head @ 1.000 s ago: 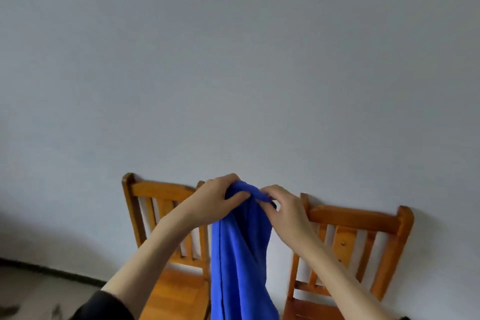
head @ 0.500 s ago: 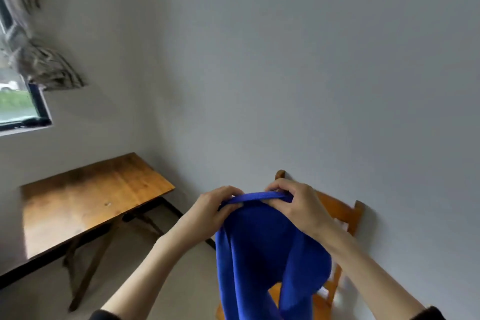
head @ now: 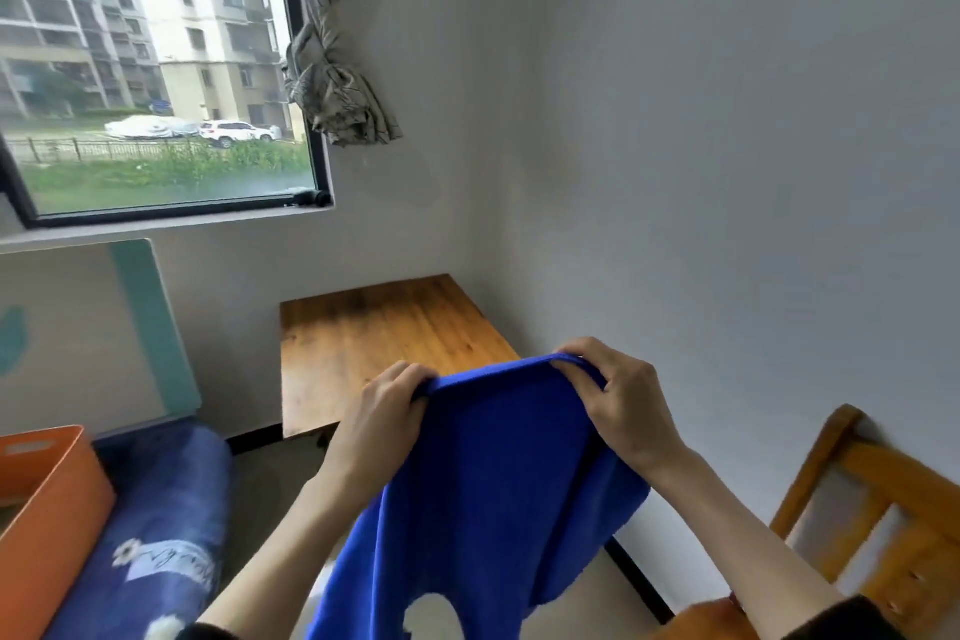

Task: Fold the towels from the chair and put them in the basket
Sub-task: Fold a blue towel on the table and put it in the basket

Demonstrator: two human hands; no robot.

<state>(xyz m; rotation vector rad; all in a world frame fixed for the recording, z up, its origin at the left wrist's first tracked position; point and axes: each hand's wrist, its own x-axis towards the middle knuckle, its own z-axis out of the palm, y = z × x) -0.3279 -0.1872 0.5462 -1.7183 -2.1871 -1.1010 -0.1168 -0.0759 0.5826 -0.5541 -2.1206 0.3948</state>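
A bright blue towel (head: 488, 473) hangs in the air in front of me, stretched along its top edge. My left hand (head: 384, 411) grips the top left corner and my right hand (head: 618, 400) grips the top right corner, the two a towel's width apart. The cloth droops down past the bottom of the view. An orange basket (head: 57, 499) stands at the lower left, on a blue flowered cover. A wooden chair (head: 872, 499) stands against the wall at the lower right; only its backrest and a bit of seat show.
A small wooden table (head: 374, 338) fills the corner beyond the towel. A window (head: 156, 68) with a knotted curtain (head: 332, 83) sits above it. A pale board (head: 78, 338) leans on the wall at the left. Bare floor lies between the blue cover and the table.
The view has swung left from the chairs to the corner table, window and basket. My hands have drawn apart, spreading the towel's top edge wider.
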